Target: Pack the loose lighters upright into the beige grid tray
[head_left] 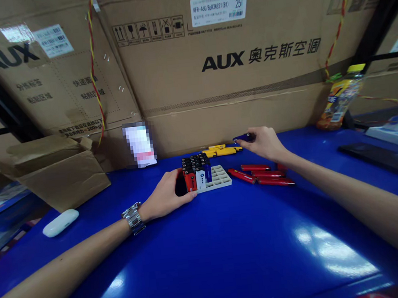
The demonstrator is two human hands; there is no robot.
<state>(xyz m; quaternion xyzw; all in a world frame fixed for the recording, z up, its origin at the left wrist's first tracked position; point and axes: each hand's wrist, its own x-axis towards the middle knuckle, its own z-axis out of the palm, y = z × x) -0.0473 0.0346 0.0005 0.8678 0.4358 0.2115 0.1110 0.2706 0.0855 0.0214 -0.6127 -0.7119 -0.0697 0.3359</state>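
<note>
My left hand (pixel 166 195) grips the left end of a pale grid tray (pixel 219 179), its thumb at the front corner. Red, white and blue lighters (pixel 201 179) with black tops stand upright in the tray's left part; the cells on the right are bare. Above and beyond the tray's right end, my right hand (pixel 264 143) pinches a dark blue lighter (pixel 243 137) between thumb and fingers. Several red lighters (pixel 271 174) lie loose right of the tray, below that hand. Behind the tray lie several yellow lighters (pixel 222 151).
A large cardboard box (pixel 263 85) walls off the back of the blue table (pixel 211 261). At left are an open carton (pixel 62 173), a white case (pixel 60 223) and a blurred upright card (pixel 140 145). At right stand a drink bottle (pixel 343 98) and a flat black object (pixel 381 160).
</note>
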